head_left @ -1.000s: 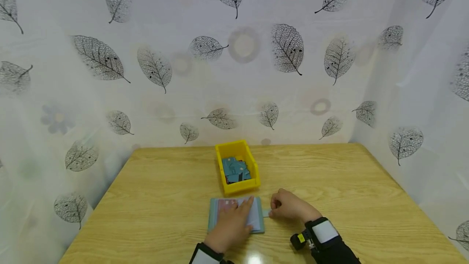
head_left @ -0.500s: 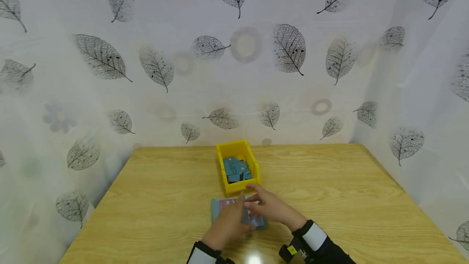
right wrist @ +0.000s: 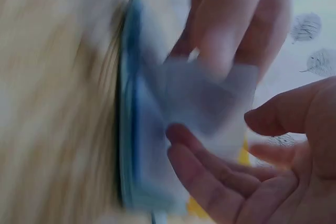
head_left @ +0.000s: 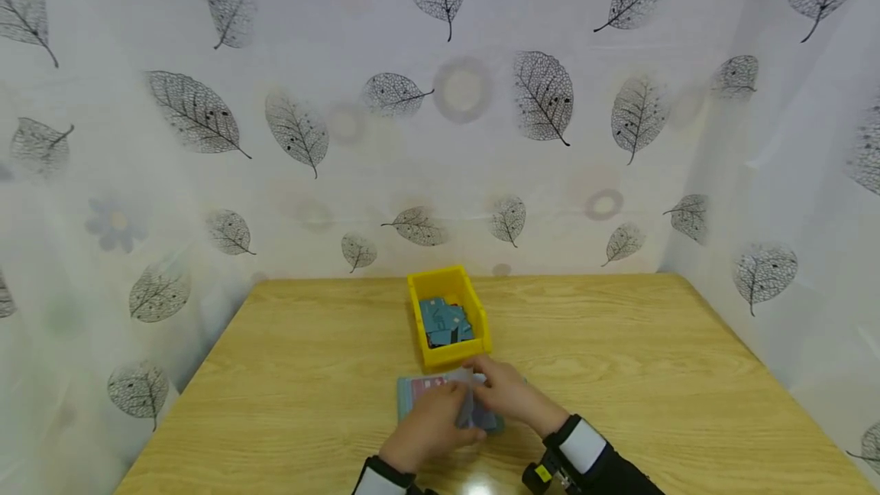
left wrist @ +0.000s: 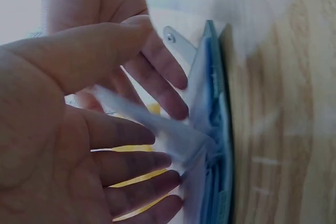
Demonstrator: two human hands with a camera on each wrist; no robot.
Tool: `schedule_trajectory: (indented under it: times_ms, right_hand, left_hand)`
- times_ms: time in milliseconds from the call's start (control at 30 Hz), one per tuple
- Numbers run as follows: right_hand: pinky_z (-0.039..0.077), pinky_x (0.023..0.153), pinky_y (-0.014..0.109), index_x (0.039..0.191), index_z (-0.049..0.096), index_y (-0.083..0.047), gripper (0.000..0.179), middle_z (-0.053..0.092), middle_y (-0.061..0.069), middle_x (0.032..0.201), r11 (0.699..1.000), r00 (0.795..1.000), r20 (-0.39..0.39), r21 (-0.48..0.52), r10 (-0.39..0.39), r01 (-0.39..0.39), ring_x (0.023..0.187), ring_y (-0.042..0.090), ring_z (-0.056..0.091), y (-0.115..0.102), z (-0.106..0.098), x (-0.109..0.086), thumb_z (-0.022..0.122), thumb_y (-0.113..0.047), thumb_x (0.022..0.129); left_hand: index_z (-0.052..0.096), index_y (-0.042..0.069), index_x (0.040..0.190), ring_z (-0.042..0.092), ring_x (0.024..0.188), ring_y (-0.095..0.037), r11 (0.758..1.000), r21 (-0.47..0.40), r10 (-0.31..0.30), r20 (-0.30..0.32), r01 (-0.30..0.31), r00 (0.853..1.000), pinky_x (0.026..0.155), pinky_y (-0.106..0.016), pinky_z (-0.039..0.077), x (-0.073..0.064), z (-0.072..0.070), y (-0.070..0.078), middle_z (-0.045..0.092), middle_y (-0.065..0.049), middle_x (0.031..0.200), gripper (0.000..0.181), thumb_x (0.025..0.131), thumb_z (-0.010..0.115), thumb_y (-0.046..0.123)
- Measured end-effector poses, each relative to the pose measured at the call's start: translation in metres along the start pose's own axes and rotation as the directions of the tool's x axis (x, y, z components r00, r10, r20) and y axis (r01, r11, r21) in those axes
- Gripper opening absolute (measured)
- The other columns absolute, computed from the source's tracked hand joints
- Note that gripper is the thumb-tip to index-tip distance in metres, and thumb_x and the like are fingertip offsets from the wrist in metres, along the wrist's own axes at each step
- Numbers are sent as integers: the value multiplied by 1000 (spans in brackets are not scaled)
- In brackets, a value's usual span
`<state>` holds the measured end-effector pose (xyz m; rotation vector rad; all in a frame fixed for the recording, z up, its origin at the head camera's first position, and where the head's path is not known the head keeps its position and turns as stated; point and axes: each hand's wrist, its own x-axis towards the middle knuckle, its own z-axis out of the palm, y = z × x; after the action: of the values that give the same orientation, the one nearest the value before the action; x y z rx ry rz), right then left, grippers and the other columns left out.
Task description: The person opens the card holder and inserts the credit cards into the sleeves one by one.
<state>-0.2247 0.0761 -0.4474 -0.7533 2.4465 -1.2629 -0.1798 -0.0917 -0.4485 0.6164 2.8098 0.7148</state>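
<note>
A small blue-green card holder (head_left: pixel 404 402) with clear sleeve pages lies unfolded on the table. One translucent page (right wrist: pixel 205 98) stands raised from its middle, between my two hands. My left hand (head_left: pixel 428 422) is over the holder; its straight fingers (left wrist: pixel 142 161) lie against that page, with the thumb held apart. From the other side comes my right hand (head_left: pixel 512 394), its loosely bent fingertips (right wrist: pixel 181 135) right at the page and its thumb off it. A strap with a metal snap (left wrist: pixel 169 37) sticks out from the holder's cover. A pinkish card (head_left: pixel 428 384) shows under the left-hand sleeve.
Just behind the holder stands a yellow bin (head_left: pixel 486 331) with several blue-green cards (head_left: pixel 443 321) inside. The wooden table (head_left: pixel 309 373) extends to both sides. A curtain with a leaf print (head_left: pixel 474 166) hangs around the back and sides.
My right hand has left the strap at the right and moved left over the holder. A page has been lifted between the hands, and my left hand has turned from pressing flat to standing edge-on.
</note>
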Motion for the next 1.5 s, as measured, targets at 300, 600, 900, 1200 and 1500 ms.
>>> schedule_trajectory:
  times_ms: [300,600,900,1200,1500]
  right_hand:
    - [45,97,50,107,72,0,24,53,25,134,838,995,44,-537,-87,97,118,37,55,9,-1,-4,67,-16,90]
    - [48,91,43,114,70,-1,42,55,20,133,801,989,110,-581,-96,142,112,35,56,12,-3,-7,80,-22,78]
    - [48,90,37,118,69,-3,46,57,16,133,806,988,138,-577,-62,131,111,30,55,14,-5,-7,79,-24,79]
    - [48,85,33,122,66,-2,49,58,17,133,798,985,160,-585,-60,144,105,27,56,10,-6,-9,78,-23,79]
    - [48,88,34,119,68,-4,44,59,16,132,793,984,175,-595,-31,131,106,28,59,1,-9,-9,78,-24,81]
  left_hand:
    - [65,5,123,47,129,-35,962,274,-7,11,4,1000,109,-47,33,8,6,6,56,-18,135,42,94,60,34]
    - [61,-5,122,54,117,-35,982,159,-84,-121,102,989,98,-48,43,23,3,-7,58,-20,125,49,91,67,31]
    - [56,-9,124,52,117,-39,983,105,-132,-167,151,977,97,-51,42,31,1,-13,56,-24,126,56,91,67,34]
    - [71,4,94,65,75,-25,968,50,-206,-394,244,896,65,-40,52,51,-26,-10,70,-9,88,14,89,65,15]
    - [71,3,98,66,89,-28,962,70,-222,-368,266,903,76,-40,53,101,-48,-16,70,-12,96,14,93,59,7]
